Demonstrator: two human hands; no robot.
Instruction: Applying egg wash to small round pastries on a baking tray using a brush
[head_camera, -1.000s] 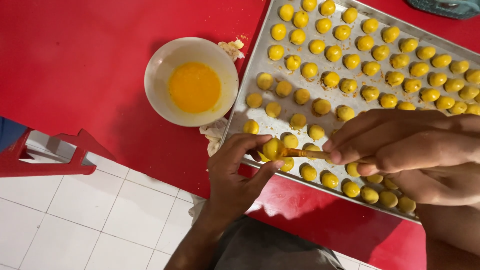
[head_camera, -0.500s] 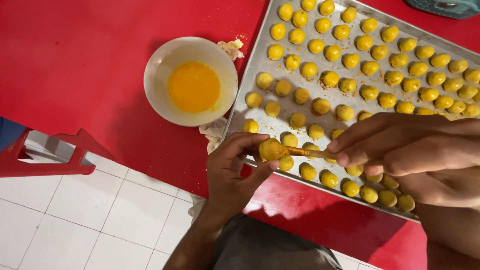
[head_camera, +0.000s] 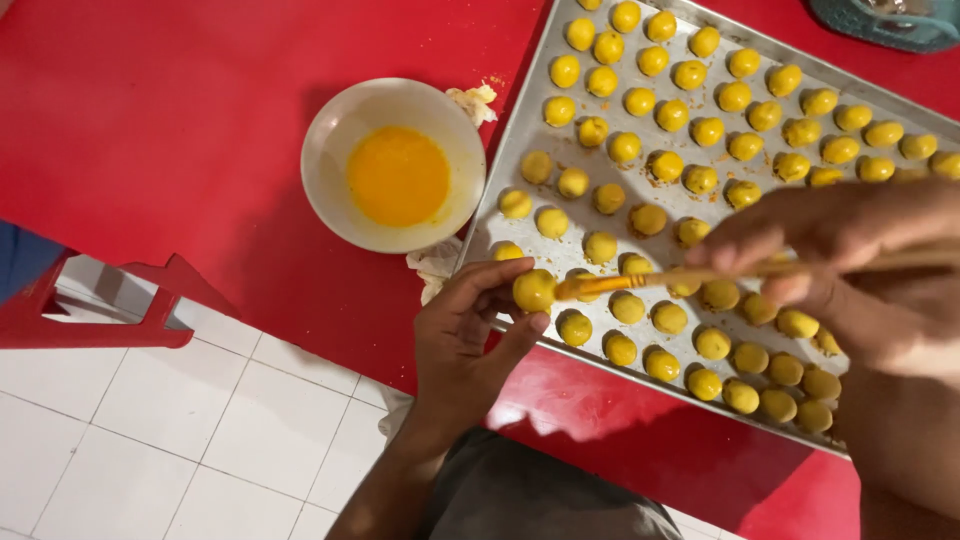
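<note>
Both forearms are bare with no sleeves, the left hand (head_camera: 462, 340) and right hand (head_camera: 860, 265) wear no rings, and the lap shows dark grey cloth.

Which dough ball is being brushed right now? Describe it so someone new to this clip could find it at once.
Start at the metal baking tray on the red table, filled with rows of yellow balls. Go to its near-left corner, where the left hand pinches one dough ball. Unlike its neighbours, it is held between fingertips, with the brush in the right hand touching its side.

Yellow dough balls (head_camera: 664, 166), silver tray (head_camera: 520, 130), red table (head_camera: 150, 130).
</note>
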